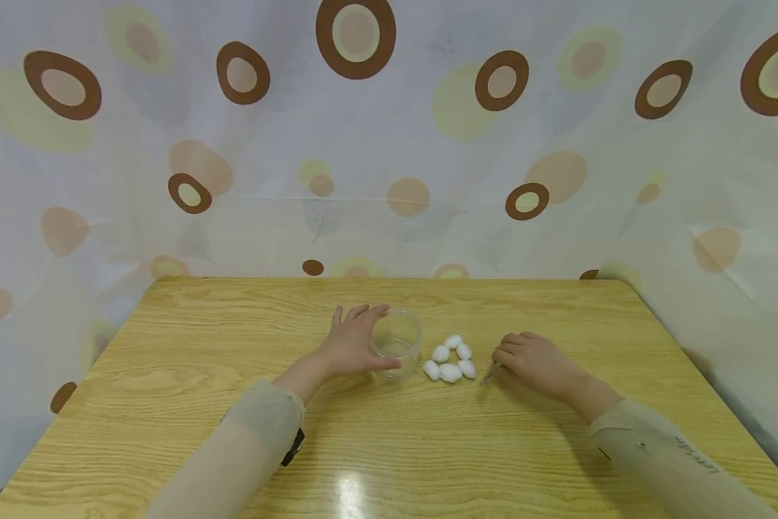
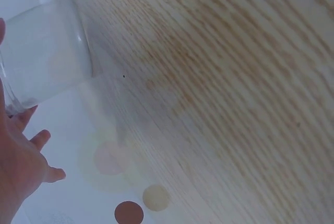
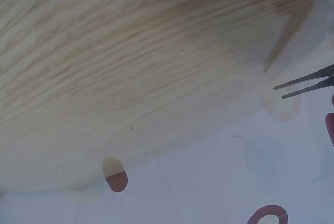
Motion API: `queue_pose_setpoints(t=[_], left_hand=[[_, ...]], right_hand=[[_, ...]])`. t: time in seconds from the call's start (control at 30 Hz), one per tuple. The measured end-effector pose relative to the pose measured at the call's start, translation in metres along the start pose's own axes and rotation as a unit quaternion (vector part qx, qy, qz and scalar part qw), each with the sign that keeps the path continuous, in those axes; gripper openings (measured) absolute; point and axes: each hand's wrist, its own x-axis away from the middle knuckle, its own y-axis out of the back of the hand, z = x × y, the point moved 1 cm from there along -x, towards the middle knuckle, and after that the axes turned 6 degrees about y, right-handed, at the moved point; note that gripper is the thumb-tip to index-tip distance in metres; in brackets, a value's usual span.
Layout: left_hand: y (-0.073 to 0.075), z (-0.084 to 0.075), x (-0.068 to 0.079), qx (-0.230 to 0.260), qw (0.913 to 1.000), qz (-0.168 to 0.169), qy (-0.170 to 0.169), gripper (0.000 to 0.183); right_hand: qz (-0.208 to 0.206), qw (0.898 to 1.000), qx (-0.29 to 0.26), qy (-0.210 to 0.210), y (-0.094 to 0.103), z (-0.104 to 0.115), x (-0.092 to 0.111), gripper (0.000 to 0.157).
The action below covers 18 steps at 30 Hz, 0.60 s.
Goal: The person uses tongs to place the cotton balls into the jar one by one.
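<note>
In the head view my left hand grips a clear round plastic tub at its rim, thumb on the near side and fingers at the far side. The left wrist view shows the tub's see-through wall, with some fingers spread beyond it. Several white cotton balls lie just right of the tub, laid out in a small triangle-like ring. Right of them, my right hand holds metal tweezers, points down toward the table. In the right wrist view the tweezers' tips stand slightly apart with nothing between them.
A wood-grain table lies under both hands. Behind it and along the sides hangs a pale curtain with brown, peach and yellow spots. The table's back edge meets this curtain.
</note>
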Motion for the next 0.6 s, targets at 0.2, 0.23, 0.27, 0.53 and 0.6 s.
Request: queue_pose_setpoints(t=[0.2, 0.23, 0.27, 0.53, 0.6], left_hand=[[-0.001, 0.001, -0.0002, 0.004, 1.0, -0.001, 0.0, 0.092], [-0.0011, 0.001, -0.0001, 0.004, 1.0, -0.001, -0.001, 0.092], [-0.001, 0.001, 0.0, 0.003, 1.0, -0.002, -0.001, 0.092], [0.0003, -0.0004, 0.0013, 0.009, 1.0, -0.001, -0.001, 0.093], [0.0006, -0.0005, 0.0016, 0.01, 1.0, 0.0, -0.001, 0.092]], right_hand=[[-0.028, 1.0, 0.008, 0.006, -0.0016, -0.0013, 0.0018, 0.032], [-0.031, 0.999, 0.007, 0.005, -0.0016, -0.0012, 0.0017, 0.032], [-0.034, 0.999, 0.006, 0.005, -0.0016, -0.0011, 0.0017, 0.033], [-0.071, 0.997, -0.036, -0.022, 0.0007, -0.0026, 0.0005, 0.033], [-0.074, 0.995, -0.05, -0.043, 0.0006, -0.0029, 0.0001, 0.032]])
